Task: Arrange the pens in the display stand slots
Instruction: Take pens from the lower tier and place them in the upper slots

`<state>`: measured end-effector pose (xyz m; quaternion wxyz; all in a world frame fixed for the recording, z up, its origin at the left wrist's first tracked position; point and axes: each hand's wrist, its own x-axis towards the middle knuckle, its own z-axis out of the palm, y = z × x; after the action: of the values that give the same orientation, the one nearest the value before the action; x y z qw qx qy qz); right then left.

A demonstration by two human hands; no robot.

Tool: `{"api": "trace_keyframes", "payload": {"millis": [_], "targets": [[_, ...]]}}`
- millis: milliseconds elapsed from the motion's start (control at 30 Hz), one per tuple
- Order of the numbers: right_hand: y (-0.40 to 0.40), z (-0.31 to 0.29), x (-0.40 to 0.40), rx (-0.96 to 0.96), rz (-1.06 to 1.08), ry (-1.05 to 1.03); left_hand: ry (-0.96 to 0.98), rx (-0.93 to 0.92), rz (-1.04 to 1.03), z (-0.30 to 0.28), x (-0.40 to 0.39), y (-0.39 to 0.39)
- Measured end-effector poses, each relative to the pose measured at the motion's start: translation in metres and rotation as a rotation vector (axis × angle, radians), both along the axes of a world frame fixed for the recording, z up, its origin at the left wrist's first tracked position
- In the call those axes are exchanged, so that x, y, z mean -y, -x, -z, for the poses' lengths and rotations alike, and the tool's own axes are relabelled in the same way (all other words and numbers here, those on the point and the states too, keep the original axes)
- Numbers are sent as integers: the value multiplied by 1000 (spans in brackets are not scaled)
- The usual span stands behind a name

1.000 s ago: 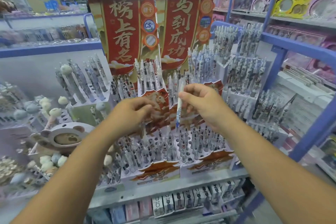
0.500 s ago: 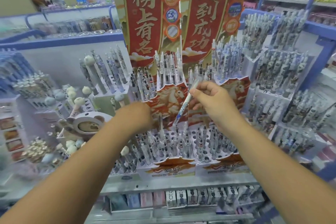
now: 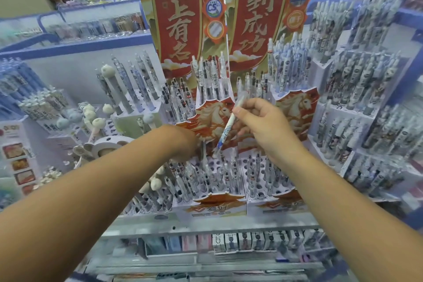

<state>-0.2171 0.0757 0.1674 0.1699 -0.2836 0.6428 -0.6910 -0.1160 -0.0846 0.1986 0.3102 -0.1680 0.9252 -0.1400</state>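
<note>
Shelf (image 3: 212, 221) amid crowded stationery aisles

Slim white plastic pen with blue grip (image 3: 229, 124), tilted, tip down-left just above lower slots. Red-and-white cardboard tiered display stand with horse artwork (image 3: 214, 207): lower tier's round slots partly filled with upright clear-barrelled pens (image 3: 207, 175), upper tiers fuller.

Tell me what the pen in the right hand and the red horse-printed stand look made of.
White slim pen with blue print: likely plastic, smooth, slightly glossy barrel. Red horse-printed display stand: probably printed cardboard, with flat folded panels and punched slots.
</note>
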Motion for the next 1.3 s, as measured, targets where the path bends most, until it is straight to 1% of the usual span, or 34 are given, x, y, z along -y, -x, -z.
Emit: {"api": "trace_keyframes", "payload": {"millis": [133,267,333,400,500,567,700,767,833,967,1100,1200,1300], "targets": [[0,-2,-3,-7,3,-4,122,-85,72,-4,11,-6],[1,-6,-7,1,42,-5,180,-251,169,-22,18,-23],[1,-8,-9,5,60,-11,167,-340,210,-34,19,-29],[0,-9,-10,14,73,-7,48,-439,154,-44,20,-34],[-4,-12,-10,20,91,-3,-348,-676,-42,-59,21,-44],[-7,-14,-11,25,89,7,-535,-798,-125,-62,21,-51],[-14,-19,-12,6,93,1,-801,-939,-182,-53,16,-61],[-17,-21,-13,-10,97,-4,-981,-987,-239,-45,12,-64],[-21,-23,-14,-21,100,-7,-1116,-1019,-269,-37,10,-65],[-25,-25,-17,-30,99,-9,-1225,-1108,-316,-26,5,-62],[-27,-26,-26,-47,105,-2,-1228,-1234,-301,-23,0,-57],[-24,-27,-36,-65,138,-9,-1268,-1287,-279,-22,-9,-52],[-20,-31,-48,-67,164,10,-1259,-1348,-249,-24,-21,-46]]}}
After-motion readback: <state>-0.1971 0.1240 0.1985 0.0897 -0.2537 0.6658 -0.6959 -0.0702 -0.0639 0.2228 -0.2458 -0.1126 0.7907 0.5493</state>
